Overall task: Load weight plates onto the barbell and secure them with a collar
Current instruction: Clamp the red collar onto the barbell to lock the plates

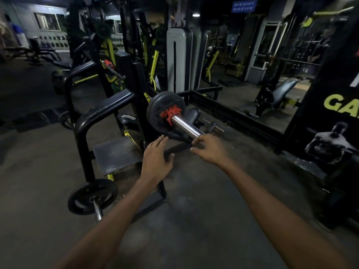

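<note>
Reaching toward the barbell sleeve (186, 127), the right hand (208, 150) has its fingers loosely curled just below the sleeve's free end; whether the fingertips touch the chrome cannot be told, and they grip nothing that shows. The left hand (158, 157) hovers lower, to the left of that sleeve end, with fingers nearly straight and together, thumb spread, holding nothing. Further up the sleeve from the hands, a red collar (172, 114) is clamped around the shaft, sitting against the face of a black weight plate (165, 111) that is loaded on the barbell. The bar rests in a black bench rack (108, 109) whose curved tubes and flat step plate lie to the left of the sleeve. Well below and left of the sleeve, a second black plate (92, 197) sits on another bar (98, 211) near the grey floor (184, 220). Right of the sleeve, a mirror wall (262, 74) reflects gym machines.
</note>
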